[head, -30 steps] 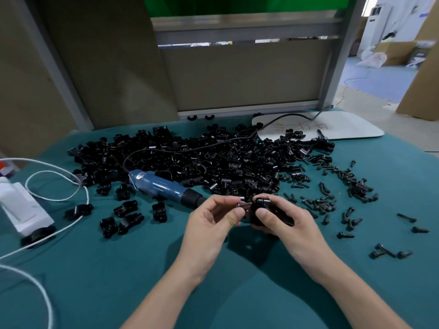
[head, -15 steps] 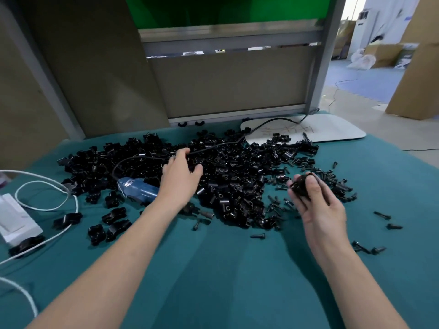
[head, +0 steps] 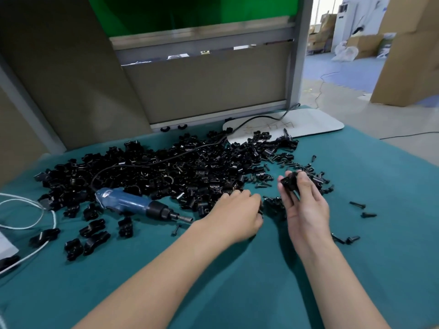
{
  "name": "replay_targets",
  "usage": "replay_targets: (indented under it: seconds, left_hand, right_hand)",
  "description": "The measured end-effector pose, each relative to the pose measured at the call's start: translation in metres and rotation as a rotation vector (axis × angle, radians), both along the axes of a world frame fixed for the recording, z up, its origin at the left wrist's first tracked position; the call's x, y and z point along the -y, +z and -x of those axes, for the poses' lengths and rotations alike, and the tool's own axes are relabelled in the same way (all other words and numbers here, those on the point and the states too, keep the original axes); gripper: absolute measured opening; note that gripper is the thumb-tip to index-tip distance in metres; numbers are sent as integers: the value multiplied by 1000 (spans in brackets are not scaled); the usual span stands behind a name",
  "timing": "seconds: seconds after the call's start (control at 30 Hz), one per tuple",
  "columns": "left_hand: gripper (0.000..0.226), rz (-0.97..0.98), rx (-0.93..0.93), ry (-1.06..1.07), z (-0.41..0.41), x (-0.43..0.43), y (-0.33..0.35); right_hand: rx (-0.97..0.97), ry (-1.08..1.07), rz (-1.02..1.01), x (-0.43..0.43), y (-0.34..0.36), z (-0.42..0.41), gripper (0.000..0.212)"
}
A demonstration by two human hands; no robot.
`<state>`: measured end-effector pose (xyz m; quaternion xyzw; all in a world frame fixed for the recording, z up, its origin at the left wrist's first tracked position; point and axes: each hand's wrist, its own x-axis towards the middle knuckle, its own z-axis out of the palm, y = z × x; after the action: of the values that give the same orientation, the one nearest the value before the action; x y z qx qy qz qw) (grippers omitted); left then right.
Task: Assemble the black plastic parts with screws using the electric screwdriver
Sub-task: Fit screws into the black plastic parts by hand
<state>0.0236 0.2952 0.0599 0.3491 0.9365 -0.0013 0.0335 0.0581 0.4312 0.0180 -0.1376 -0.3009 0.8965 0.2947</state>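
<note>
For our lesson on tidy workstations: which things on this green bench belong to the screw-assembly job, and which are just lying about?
Belongs to the job:
- pile of black plastic parts
- black part held in the right hand
- loose screws
- electric screwdriver
- left hand, at the pile's edge

Just lying about:
- white cable
- white board
- cardboard boxes

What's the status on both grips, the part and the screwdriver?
Left grip at the edge of the parts pile, fingertips hidden. Right grip holds a black plastic part. Electric screwdriver lies untouched. Nothing blocking.
</note>
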Motion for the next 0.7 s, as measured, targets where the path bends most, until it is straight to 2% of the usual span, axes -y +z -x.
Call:
replay_targets:
  seconds: [0.2,0.37,0.43,0.6,0.7]
  left_hand:
    - [28,-128,-19,-2,14,-6,5]
    - [28,-81,25,-173,17,-24,6]
    - [32,5,-19,-225,18,-30,4]
    - [28,47,-126,-272,21,-37,-1]
    - [23,-51,-93,-240,26,-30,0]
  right_hand:
    - [5,-45,42,-3,2,1,13]
    - [35,-112,62,-5,4,1,11]
    - [41,-132,78,-6,4,1,11]
    - [47,-154,103,-7,5,0,10]
    - [51,-169,100,-8,5,-1,11]
